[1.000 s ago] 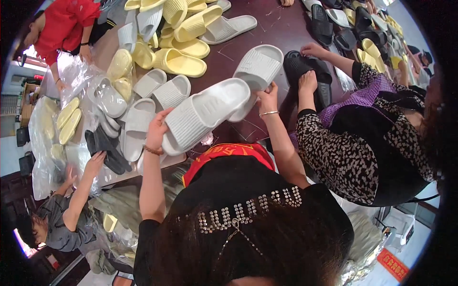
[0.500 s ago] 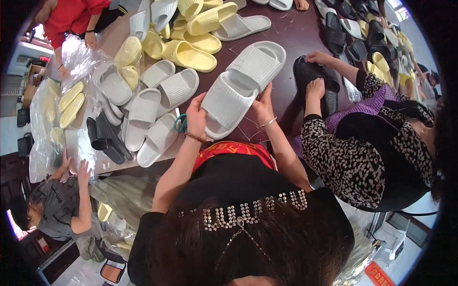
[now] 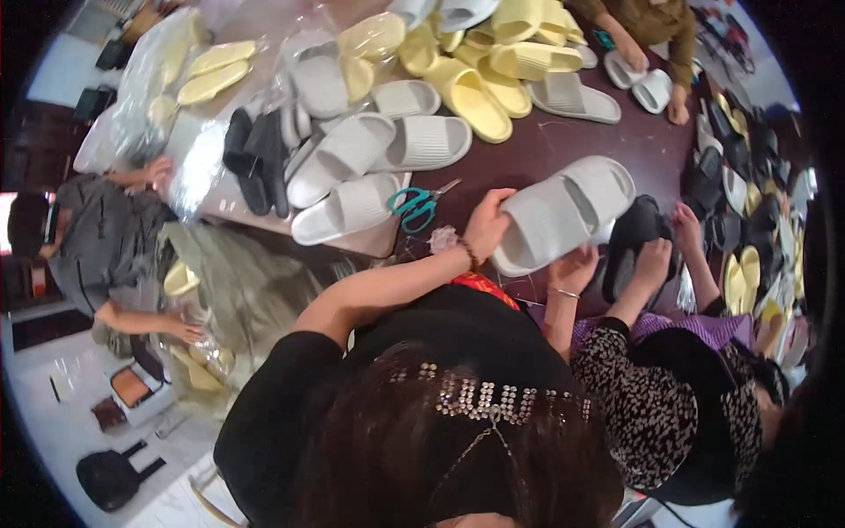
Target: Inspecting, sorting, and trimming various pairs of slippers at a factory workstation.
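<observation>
Left hand (image 3: 487, 224) and right hand (image 3: 574, 267) fingers gripping pale grey foam slide sandals (image 3: 563, 211), teal-handled scissors (image 3: 418, 204) left of them on dark counter (image 3: 563, 141).

I see the pair of slides (image 3: 563, 214) over the bench (image 3: 563, 145), scissors (image 3: 416, 204) lying just left of them, more slides (image 3: 352, 180) further left, and a pile of slides (image 3: 493, 62) behind.

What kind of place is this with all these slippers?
Probably a workshop where slippers are sorted or packed. The dark table is heaped with grey and yellow slippers, some lie in clear plastic bags, and several people work around it. Both hands hold a grey pair.
</observation>
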Demonstrator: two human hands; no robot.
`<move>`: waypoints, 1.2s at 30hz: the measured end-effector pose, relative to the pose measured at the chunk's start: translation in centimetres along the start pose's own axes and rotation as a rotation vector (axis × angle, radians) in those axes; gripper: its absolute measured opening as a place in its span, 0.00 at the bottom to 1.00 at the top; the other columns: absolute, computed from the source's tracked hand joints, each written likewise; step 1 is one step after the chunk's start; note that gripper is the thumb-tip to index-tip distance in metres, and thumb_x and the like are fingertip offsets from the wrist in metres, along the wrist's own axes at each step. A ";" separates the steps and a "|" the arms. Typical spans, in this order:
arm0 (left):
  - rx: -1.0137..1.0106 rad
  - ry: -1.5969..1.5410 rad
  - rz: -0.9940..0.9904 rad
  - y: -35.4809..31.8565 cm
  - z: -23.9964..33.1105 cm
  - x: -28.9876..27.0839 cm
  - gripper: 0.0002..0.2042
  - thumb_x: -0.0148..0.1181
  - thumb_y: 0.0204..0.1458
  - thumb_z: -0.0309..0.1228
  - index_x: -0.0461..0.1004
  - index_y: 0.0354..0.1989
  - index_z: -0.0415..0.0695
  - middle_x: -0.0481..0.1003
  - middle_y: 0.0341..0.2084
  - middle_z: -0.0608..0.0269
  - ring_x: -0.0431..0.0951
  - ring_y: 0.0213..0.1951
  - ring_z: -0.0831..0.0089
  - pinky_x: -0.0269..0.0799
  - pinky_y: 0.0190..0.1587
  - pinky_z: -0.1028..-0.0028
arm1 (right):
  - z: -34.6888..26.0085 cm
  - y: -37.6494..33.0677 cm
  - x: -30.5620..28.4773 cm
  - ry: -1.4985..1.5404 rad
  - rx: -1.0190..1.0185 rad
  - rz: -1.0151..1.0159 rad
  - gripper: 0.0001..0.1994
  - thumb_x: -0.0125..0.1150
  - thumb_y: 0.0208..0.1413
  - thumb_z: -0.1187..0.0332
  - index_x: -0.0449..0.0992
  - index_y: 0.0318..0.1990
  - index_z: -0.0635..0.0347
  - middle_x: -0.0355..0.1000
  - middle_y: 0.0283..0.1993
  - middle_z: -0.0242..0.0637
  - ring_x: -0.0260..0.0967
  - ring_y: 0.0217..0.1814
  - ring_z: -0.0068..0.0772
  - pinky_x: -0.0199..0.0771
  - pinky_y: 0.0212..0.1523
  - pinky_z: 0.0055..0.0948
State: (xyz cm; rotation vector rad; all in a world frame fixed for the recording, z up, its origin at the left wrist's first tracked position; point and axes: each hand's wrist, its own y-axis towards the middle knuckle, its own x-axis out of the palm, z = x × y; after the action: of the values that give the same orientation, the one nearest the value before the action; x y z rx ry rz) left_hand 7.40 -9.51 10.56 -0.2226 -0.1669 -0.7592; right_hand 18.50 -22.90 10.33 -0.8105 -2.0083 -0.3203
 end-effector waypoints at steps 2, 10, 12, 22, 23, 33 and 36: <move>0.054 0.021 0.007 0.2 -1.2 0.2 0.17 0.48 0.46 0.21 0.60 0.47 0.37 0.67 0.40 0.59 0.66 0.44 0.75 0.61 0.47 0.76 | 0.0 -0.3 3.3 -0.049 -0.003 0.405 0.26 0.37 0.54 0.49 0.56 0.55 0.56 0.57 0.55 0.38 0.57 0.55 0.37 0.57 0.53 0.38; 0.034 0.363 -0.358 -0.8 1.4 -0.4 0.26 0.51 0.45 0.41 0.56 0.50 0.37 0.69 0.36 0.43 0.70 0.41 0.54 0.65 0.42 0.65 | 0.0 -0.2 -1.7 -0.153 -0.065 0.249 0.30 0.39 0.52 0.46 0.54 0.57 0.55 0.56 0.56 0.37 0.55 0.56 0.38 0.56 0.55 0.38; 0.010 0.426 -0.416 -0.7 1.1 -0.2 0.28 0.50 0.46 0.44 0.55 0.51 0.37 0.70 0.36 0.44 0.70 0.40 0.54 0.64 0.42 0.65 | 0.1 -0.9 -4.8 -0.146 -0.021 0.230 0.29 0.40 0.52 0.46 0.54 0.56 0.55 0.57 0.55 0.37 0.55 0.56 0.38 0.57 0.54 0.38; -0.027 0.377 -0.513 0.7 0.6 -0.3 0.25 0.52 0.46 0.39 0.58 0.49 0.37 0.72 0.32 0.50 0.74 0.33 0.65 0.68 0.36 0.71 | -2.2 -0.4 -3.1 -0.312 -0.025 0.253 0.25 0.49 0.43 0.61 0.59 0.52 0.57 0.62 0.49 0.43 0.61 0.50 0.38 0.63 0.50 0.39; -0.099 0.314 -0.558 0.8 1.0 -0.5 0.23 0.51 0.47 0.37 0.60 0.49 0.38 0.72 0.32 0.53 0.74 0.32 0.69 0.68 0.35 0.72 | -2.8 -0.2 -4.5 -0.312 -0.025 0.254 0.25 0.49 0.43 0.61 0.59 0.52 0.57 0.62 0.49 0.43 0.61 0.50 0.38 0.63 0.50 0.39; 0.282 0.941 0.809 -1.7 0.8 -21.4 0.15 0.54 0.43 0.28 0.66 0.42 0.43 0.70 0.34 0.59 0.69 0.39 0.68 0.63 0.42 0.71 | -8.2 0.3 -24.5 -0.386 -0.393 0.989 0.21 0.51 0.43 0.58 0.68 0.44 0.61 0.66 0.44 0.43 0.65 0.42 0.42 0.62 0.47 0.39; 0.097 0.862 0.860 -2.1 0.1 -24.4 0.19 0.58 0.41 0.32 0.65 0.43 0.42 0.68 0.37 0.56 0.68 0.41 0.66 0.63 0.42 0.70 | -8.1 -0.8 -22.1 -1.484 -0.392 1.118 0.23 0.53 0.43 0.60 0.66 0.46 0.66 0.65 0.46 0.43 0.64 0.42 0.42 0.62 0.46 0.38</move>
State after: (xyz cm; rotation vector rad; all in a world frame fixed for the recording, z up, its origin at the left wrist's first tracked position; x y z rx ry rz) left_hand -11.49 5.11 5.34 0.1427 0.6780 0.0578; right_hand 31.36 -36.92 -3.61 -2.7795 -2.1979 0.8094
